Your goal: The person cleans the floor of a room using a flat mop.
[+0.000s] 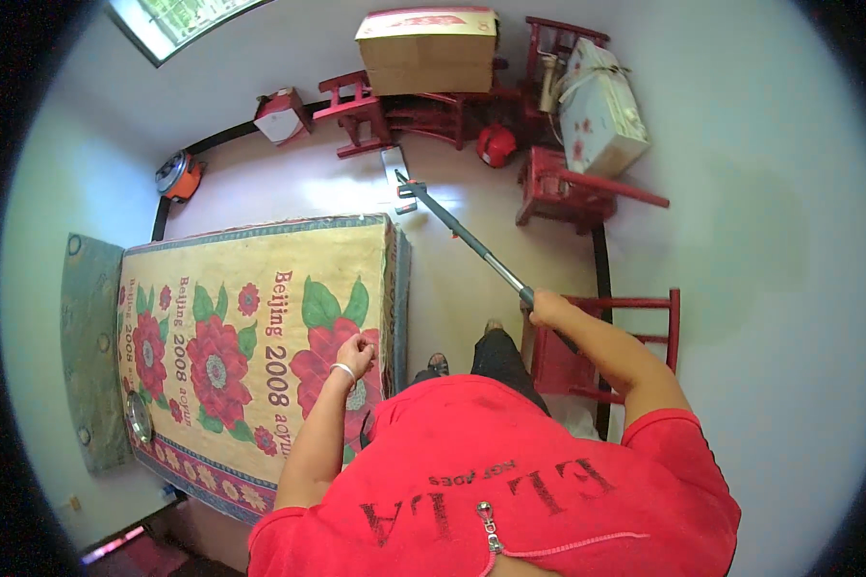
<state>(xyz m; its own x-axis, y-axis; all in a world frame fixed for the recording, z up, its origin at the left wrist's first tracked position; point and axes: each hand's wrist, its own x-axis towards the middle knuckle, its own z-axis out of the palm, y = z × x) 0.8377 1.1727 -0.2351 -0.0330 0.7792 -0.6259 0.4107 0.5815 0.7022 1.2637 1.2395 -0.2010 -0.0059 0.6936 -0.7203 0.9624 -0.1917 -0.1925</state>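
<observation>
Gripping the near end of a long mop handle (471, 242), the right hand (547, 310) is closed around the pole, and the flat mop head (395, 169) lies well ahead on the pale floor (452, 288), close to the red stools (361, 113). The pole looks stiff and light, a thin metal tube with a darker sleeve where the fingers wrap it; held so far back, the head would likely swing heavily, so a second grip further down the shaft would probably steady it. The flat head seems to pivot at its joint, which may let it flop if lifted. The left hand (356, 354) holds nothing: its grip is loosely curled, knuckles resting on the edge of a bed (250, 337) covered by a yellow mat printed with red flowers. The floor looks smooth and shiny, perhaps slick when wet. A cardboard box (428, 50) sits on red wooden furniture by the far wall, a red chair (601, 356) stands just beside the right arm, and a small orange appliance (178, 175) sits in the corner.
</observation>
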